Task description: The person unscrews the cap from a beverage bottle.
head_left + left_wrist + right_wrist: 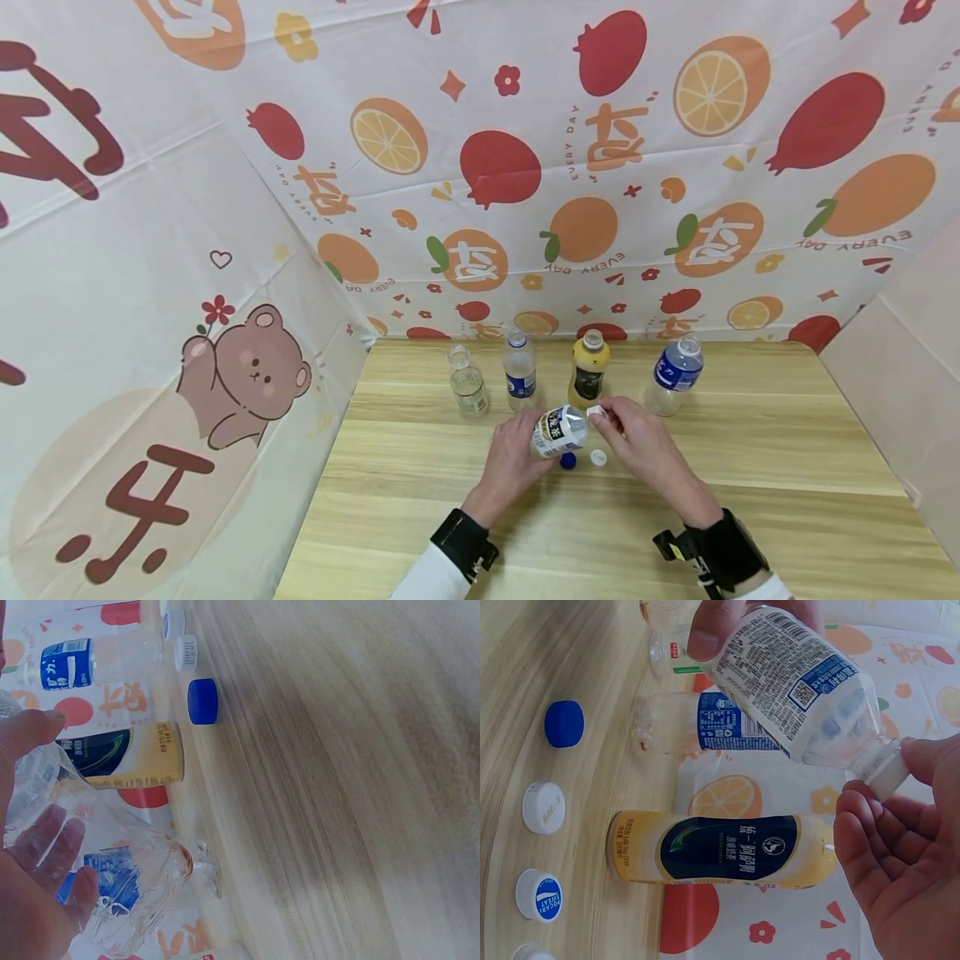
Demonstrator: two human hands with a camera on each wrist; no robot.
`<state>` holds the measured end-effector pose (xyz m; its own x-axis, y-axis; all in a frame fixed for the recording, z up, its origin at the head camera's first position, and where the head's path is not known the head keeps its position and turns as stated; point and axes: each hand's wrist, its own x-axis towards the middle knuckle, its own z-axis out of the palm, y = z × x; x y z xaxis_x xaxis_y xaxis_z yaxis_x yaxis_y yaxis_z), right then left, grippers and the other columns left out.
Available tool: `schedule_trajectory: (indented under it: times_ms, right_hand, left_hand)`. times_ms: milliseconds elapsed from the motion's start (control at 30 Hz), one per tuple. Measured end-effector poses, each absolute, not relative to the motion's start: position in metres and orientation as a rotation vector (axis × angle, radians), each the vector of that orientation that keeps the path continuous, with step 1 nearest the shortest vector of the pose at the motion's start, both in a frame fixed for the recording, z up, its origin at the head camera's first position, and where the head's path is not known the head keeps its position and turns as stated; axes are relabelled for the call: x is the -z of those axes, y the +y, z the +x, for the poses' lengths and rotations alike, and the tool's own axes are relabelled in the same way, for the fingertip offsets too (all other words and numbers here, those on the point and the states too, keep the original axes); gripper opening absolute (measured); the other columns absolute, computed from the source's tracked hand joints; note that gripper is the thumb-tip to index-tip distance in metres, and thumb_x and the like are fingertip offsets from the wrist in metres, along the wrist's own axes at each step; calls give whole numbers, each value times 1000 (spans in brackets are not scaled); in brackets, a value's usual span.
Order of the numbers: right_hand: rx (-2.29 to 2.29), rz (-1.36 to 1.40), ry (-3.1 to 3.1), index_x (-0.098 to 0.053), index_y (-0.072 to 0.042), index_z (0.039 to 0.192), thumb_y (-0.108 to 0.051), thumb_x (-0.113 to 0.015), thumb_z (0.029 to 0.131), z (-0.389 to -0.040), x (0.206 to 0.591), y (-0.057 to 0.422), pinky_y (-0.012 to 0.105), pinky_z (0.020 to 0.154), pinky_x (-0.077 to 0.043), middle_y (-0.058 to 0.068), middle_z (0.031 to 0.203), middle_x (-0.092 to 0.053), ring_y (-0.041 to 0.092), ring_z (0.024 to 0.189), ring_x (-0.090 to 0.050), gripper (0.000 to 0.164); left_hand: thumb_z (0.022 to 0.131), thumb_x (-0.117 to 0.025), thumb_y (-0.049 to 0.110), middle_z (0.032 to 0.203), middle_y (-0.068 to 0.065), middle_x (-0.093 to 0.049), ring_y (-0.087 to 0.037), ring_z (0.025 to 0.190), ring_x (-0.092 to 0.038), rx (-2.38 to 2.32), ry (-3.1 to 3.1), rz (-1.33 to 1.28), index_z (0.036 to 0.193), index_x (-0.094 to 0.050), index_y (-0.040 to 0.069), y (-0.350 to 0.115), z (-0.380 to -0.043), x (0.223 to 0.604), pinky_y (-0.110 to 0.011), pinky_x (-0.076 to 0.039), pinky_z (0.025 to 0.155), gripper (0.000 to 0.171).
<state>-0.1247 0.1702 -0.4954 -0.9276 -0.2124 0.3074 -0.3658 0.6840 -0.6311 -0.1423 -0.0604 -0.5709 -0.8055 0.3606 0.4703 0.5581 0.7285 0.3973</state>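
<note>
My left hand (512,454) grips a clear plastic bottle (795,690) with a white label, tilted so its mouth points right. At that mouth, my right hand (643,440) pinches a white cap (887,774) between thumb and fingers. The cap sits right at the neck's end. On the table just below the bottle lie a blue cap (567,460) and a white cap (597,457). The right wrist view also shows a white cap with a blue printed top (540,895) and part of another white cap (532,952).
Uncapped bottles stand behind the hands: a clear one with a pale label (469,385), a slim blue-labelled one (520,375), a yellow one with a dark label (588,371), and a wider blue-labelled one (675,375) at right. A fruit-printed cloth (525,283) hangs behind the wooden table (420,483).
</note>
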Motion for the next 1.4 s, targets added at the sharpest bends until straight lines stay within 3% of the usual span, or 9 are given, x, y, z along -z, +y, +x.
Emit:
schedule_trajectory:
  times_ms: [567, 900, 1400]
  right_hand:
    - [-1026, 722, -2541, -66, -2, 116, 1, -70, 96, -127, 500, 171, 22, 59, -46, -4, 95, -57, 5, 77, -48, 21]
    - [-972, 801, -2498, -63, -5, 121, 6, -69, 94, -127, 501, 171, 24, 63, -50, -2, 103, -60, 5, 83, -52, 30]
    - [-954, 826, -2532, -62, -7, 124, 5, -68, 95, -126, 499, 171, 33, 73, -58, 1, 113, -62, 10, 94, -59, 31]
  left_hand:
    - [67, -98, 24, 113, -2, -70, -18, 101, -67, 818, -2603, -714, 129, -58, 11, -63, -144, 574, -36, -57, 89, 75]
    - [69, -97, 23, 121, -5, -69, -21, 109, -66, 860, -2667, -723, 135, -57, 9, -66, -143, 573, -39, -55, 95, 79]
    - [67, -97, 19, 123, -8, -69, -23, 109, -66, 936, -2652, -768, 134, -58, 4, -68, -143, 572, -43, -55, 96, 79]
